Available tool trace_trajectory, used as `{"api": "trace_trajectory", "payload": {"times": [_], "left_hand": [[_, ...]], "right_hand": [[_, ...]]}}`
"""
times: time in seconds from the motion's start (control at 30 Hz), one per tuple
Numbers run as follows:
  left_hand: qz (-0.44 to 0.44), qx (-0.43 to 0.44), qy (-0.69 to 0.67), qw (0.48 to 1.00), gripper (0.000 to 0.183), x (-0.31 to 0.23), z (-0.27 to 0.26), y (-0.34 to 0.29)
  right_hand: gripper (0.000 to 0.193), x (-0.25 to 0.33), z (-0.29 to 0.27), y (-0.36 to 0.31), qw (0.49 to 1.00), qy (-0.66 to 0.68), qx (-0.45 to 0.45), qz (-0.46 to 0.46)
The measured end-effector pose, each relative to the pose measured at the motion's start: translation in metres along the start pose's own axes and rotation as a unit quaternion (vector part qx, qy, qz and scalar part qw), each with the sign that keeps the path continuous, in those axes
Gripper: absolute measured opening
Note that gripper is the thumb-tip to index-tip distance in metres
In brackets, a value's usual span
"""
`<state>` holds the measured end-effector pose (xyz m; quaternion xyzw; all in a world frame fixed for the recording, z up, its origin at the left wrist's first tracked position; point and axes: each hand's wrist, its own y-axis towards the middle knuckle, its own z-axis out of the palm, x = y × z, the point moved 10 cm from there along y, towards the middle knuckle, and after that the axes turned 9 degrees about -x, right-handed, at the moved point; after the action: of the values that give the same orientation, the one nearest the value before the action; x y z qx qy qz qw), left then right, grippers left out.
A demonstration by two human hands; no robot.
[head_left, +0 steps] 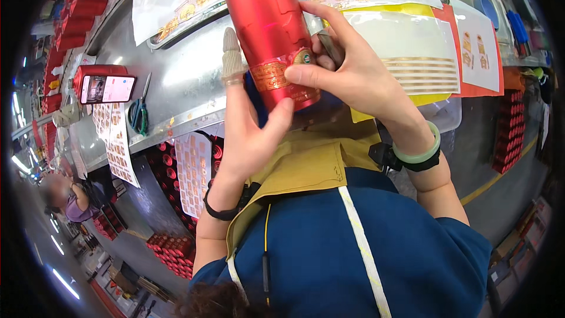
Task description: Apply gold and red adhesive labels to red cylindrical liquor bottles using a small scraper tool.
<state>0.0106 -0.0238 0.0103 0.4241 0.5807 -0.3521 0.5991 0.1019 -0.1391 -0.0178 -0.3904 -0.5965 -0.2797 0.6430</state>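
Observation:
A shiny red bottle (265, 17) with a dark neck leans at a tilt in front of me. My left hand (250, 141) supports its lower left side, thumb near the base; a beige ribbed finger cover (231, 53) sits on one finger. From the other side, my right hand (365, 73) grips the bottle, its thumb pressing the edge of a gold label (271, 75) near the bottom and its index finger along the side. A thin grey-brown piece (331, 47) shows between my curled right fingers; I cannot tell what it is. The bottle hides some left fingers.
On the metal table (194, 70) lie sticker sheets (182, 0), scissors (139, 112) and a phone (107, 89) propped on a red object. Sheets with gold strips (418, 73) lie at the right. Red bottles are stacked around. Another person (73, 200) is at the far left.

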Motion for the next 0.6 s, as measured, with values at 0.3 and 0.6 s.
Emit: {"api": "trace_trajectory", "payload": {"times": [0.3,0.6], "left_hand": [[0.358,-0.063,0.372,0.854,0.049,-0.025,-0.001,-0.032],[0.428,-0.112,0.417,0.794,0.038,-0.014,-0.012,-0.057]], "right_hand": [[0.065,-0.002,-0.021,-0.007,0.993,0.090,-0.074,0.019],[0.061,-0.023,-0.032,-0.015,0.990,0.104,-0.079,0.059]]}}
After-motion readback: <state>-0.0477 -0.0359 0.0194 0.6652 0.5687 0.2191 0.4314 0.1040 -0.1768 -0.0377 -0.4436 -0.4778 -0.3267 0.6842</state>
